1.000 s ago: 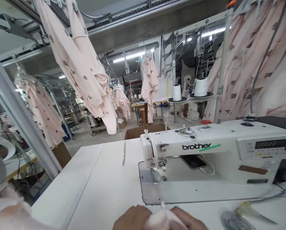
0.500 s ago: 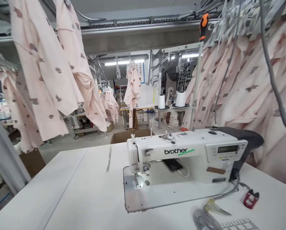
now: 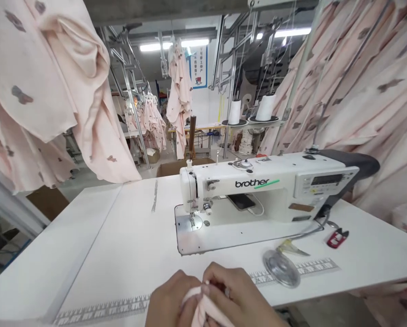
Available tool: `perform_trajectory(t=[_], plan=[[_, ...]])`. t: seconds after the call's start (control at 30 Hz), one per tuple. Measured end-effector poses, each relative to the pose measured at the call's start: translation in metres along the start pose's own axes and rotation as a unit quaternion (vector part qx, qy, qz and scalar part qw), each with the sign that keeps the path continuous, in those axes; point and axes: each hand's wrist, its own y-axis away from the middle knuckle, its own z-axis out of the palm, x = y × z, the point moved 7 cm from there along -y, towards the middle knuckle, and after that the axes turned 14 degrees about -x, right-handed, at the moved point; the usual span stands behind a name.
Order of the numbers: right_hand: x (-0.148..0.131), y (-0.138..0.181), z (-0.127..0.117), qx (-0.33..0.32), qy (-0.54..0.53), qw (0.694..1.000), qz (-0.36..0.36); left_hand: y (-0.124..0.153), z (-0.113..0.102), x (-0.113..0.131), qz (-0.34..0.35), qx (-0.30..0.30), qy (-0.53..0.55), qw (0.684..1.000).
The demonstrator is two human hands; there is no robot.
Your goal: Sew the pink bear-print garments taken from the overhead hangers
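Observation:
My left hand (image 3: 172, 299) and my right hand (image 3: 235, 293) are close together at the bottom middle of the head view, both closed on a piece of pale pink fabric (image 3: 206, 311). The fabric is pinched between thumbs and fingers, and its lower part runs out of the picture. Just beyond the hands stands a white Brother sewing machine (image 3: 244, 181) with its needle area (image 3: 192, 220) at the left end. A printed ruler strip (image 3: 104, 311) runs along the table edge, partly covered by my hands.
A clear round dish (image 3: 281, 268), a yellowish pointed tool (image 3: 292, 247) and a red thread clipper (image 3: 337, 238) lie right of my hands. A phone (image 3: 240, 201) rests under the machine arm. Thread cones (image 3: 266, 107) stand behind. Pink printed garments (image 3: 97, 100) hang left and right.
The view has tilted downward and closer to the table. Both hands, holding the pink fabric, have come into sight at the bottom.

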Motion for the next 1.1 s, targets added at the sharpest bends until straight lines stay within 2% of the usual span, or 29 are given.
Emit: perform_trajectory(t=[0.1, 0.23, 0.3, 0.37, 0.43, 0.47, 0.53, 0.63, 0.7, 0.77, 0.83, 0.9, 0.97, 1.03, 1.1], plan=[[0.005, -0.011, -0.003, -0.065, -0.126, 0.990, 0.019, -0.002, -0.003, 0.005, 0.039, -0.020, 0.018, 0.999], [0.017, -0.030, 0.019, -0.210, -0.343, 0.912, 0.076, 0.001, -0.009, 0.006, 0.055, 0.023, 0.053, 0.997], [0.024, -0.035, 0.033, -0.232, -0.420, 0.871, 0.101, 0.004, -0.012, 0.006, 0.064, 0.052, 0.057, 0.995], [0.028, -0.038, 0.046, -0.235, -0.492, 0.831, 0.110, 0.005, -0.012, 0.008, 0.091, 0.053, 0.058, 0.993], [0.029, -0.038, 0.053, -0.225, -0.535, 0.808, 0.106, 0.006, -0.012, 0.007, 0.101, 0.047, 0.067, 0.991], [0.030, -0.037, 0.051, -0.209, -0.535, 0.812, 0.102, 0.006, -0.013, 0.004, 0.093, 0.051, 0.074, 0.992], [0.028, -0.032, 0.041, -0.164, -0.485, 0.855, 0.082, 0.007, -0.017, -0.002, 0.060, 0.077, 0.087, 0.991], [0.011, -0.018, 0.015, -0.062, -0.320, 0.945, 0.033, 0.009, -0.022, -0.009, -0.004, 0.147, 0.100, 0.984], [-0.001, -0.007, 0.005, -0.001, -0.186, 0.982, 0.041, 0.009, -0.024, -0.008, -0.035, 0.184, 0.105, 0.977], [-0.010, -0.001, 0.003, 0.038, -0.054, 0.995, 0.071, 0.008, -0.024, -0.006, -0.067, 0.201, 0.110, 0.971], [-0.016, -0.001, 0.004, 0.055, 0.021, 0.996, 0.071, 0.004, -0.025, -0.008, -0.114, 0.200, 0.148, 0.962], [-0.018, -0.007, 0.004, 0.047, 0.019, 0.998, 0.031, -0.003, -0.024, -0.013, -0.146, 0.150, 0.216, 0.954], [-0.018, -0.013, 0.000, 0.023, -0.001, 1.000, -0.021, -0.014, -0.021, -0.012, -0.138, 0.046, 0.270, 0.952], [-0.016, -0.018, -0.006, 0.007, 0.001, 0.999, -0.051, -0.023, -0.021, -0.008, -0.113, -0.038, 0.270, 0.955], [-0.012, -0.020, -0.013, 0.015, 0.013, 0.998, -0.053, -0.029, -0.027, -0.006, -0.095, -0.055, 0.239, 0.965]])
